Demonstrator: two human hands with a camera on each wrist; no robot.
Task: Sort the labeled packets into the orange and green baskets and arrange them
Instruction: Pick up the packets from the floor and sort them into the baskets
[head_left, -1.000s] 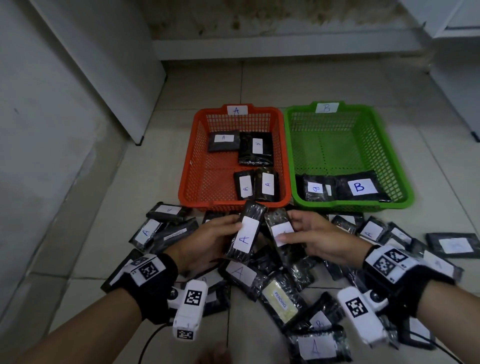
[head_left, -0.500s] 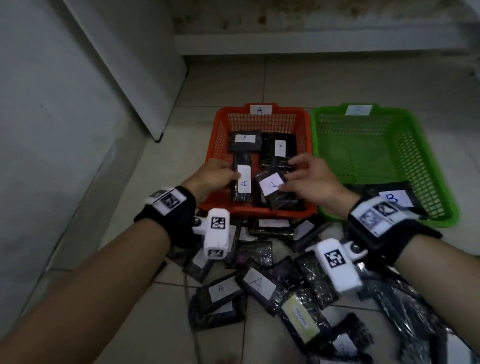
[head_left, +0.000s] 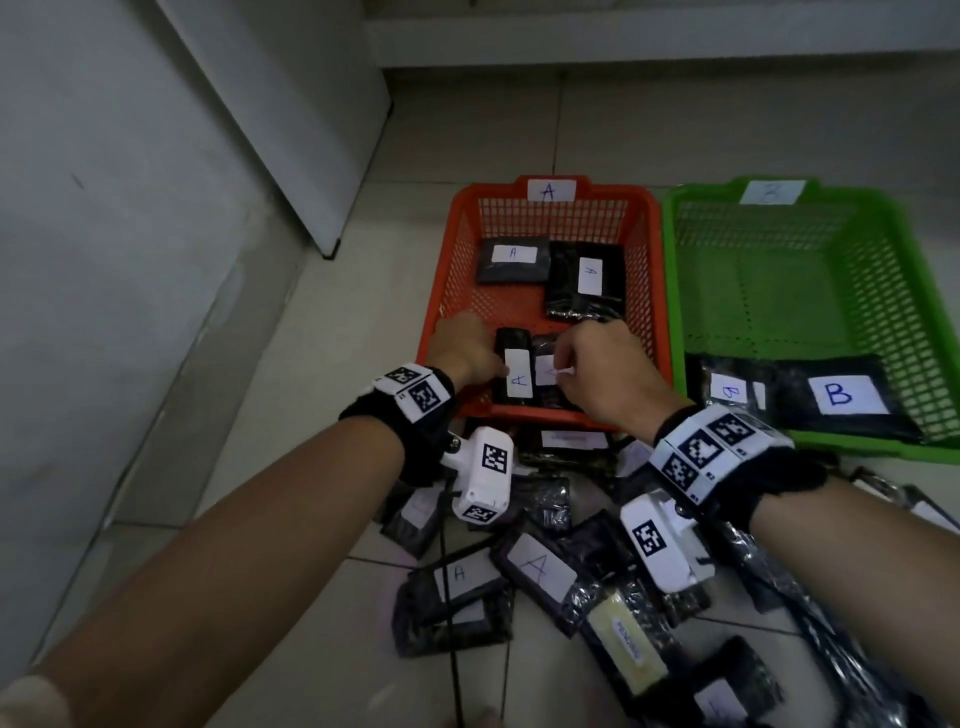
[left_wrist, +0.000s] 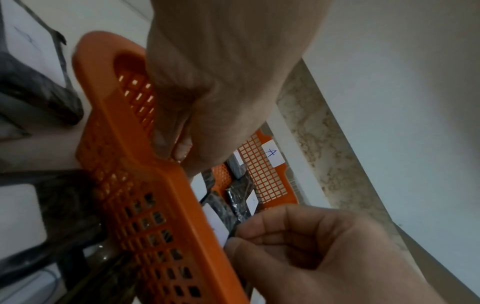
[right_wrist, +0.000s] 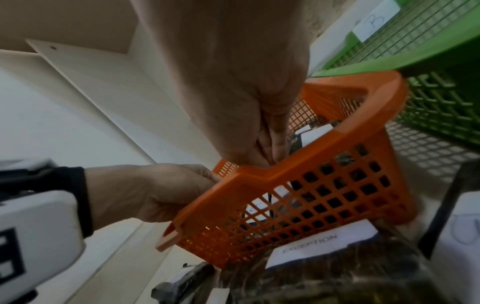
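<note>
Both hands are down in the near end of the orange basket (head_left: 644, 270), just below the middle of the head view. The left hand (head_left: 465, 351) has its fingers curled round the edge of a dark packet (head_left: 514, 371) whose white label reads A. The right hand (head_left: 605, 371) pinches a second packet (head_left: 548, 382) lying just beside the first; its label is partly hidden by the fingers (head_left: 569, 345), so the letter cannot be read.

The packets look like thin, crinkly film pouches, probably light and floppy, and the shiny wrap may be slippery. A pinch at a short edge or corner should carry one easily. Taking hold across the paper label could crease it or peel it off, so the bare wrap is the better place.

Further up, the orange basket, tagged A on its far rim, holds two more A packets (head_left: 513, 258) side by side, touching. The green basket (head_left: 914, 291), at the right of the frame and tagged on its far rim, holds two packets against its near wall, one marked with a large B (head_left: 847, 396). Its mesh bottom above them is bare.

A heap of unsorted packets (head_left: 540, 569) overlaps on the floor (head_left: 322, 312) in the lower middle of the frame. One of them, in the right wrist view, reads EXCEPTION (right_wrist: 319, 243).
</note>
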